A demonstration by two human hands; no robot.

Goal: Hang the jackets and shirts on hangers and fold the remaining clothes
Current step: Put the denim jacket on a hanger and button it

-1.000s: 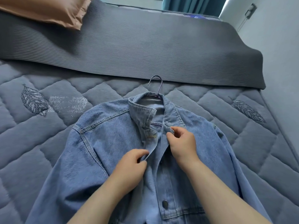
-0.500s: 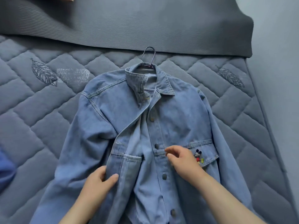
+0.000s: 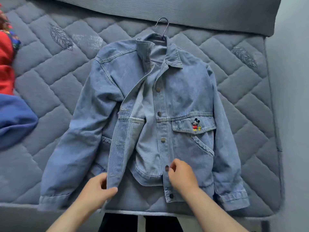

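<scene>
I note denim jacket (image 3: 184, 91) on bed (image 3: 50, 91), hanger (image 3: 165, 31) hidden bar its hook, left grip (image 3: 96, 190) clasping front edge, right grip (image 3: 181, 174) pinching button placket, red garment (image 3: 5, 52) cut off upper left.

We look down on a grey quilted mattress (image 3: 50, 77) with stitched feathers (image 3: 61, 37); far beyond our fingers (image 3: 174, 164), a ribbed dark blanket (image 3: 200, 12); right of them, a pale wall (image 3: 292, 81); soft, even light.

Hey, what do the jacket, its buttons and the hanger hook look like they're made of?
Jacket: likely faded blue denim, matte, with topstitched seams. Buttons: apparently metal, round with a dull shine. Hanger hook: thin bent wire, probably metal; dark coating possible, unclear.
</scene>
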